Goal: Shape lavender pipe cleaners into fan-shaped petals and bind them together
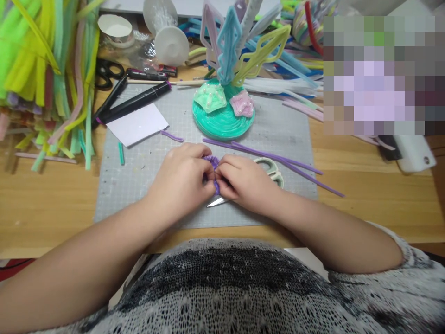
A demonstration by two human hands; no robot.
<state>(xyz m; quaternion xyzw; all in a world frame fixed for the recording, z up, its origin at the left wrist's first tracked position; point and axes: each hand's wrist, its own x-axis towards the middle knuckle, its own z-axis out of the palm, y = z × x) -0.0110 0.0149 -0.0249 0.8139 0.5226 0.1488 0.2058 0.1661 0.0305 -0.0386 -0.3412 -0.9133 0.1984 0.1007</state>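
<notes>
Both of my hands meet over the grey cutting mat (139,204). My left hand (186,174) is closed on a small coil of purple pipe cleaner (212,160), partly hidden by the fingers. My right hand (243,178) pinches the same purple piece from its other side. Under the right hand lie scissors with pale green handles (278,176), one blade tip showing toward the left. Two long purple pipe cleaners (295,163) stretch out to the right, and a short purple offcut (172,136) rests by the white card (137,125).
Beyond my hands stands a round green base (222,125) with pearl-dotted shapes and upright pastel loops. Black markers (135,102) and black-handled scissors (107,74) lie left of it. Bundled pipe cleaners (45,69) fill the far left. A white device (415,155) sits at right.
</notes>
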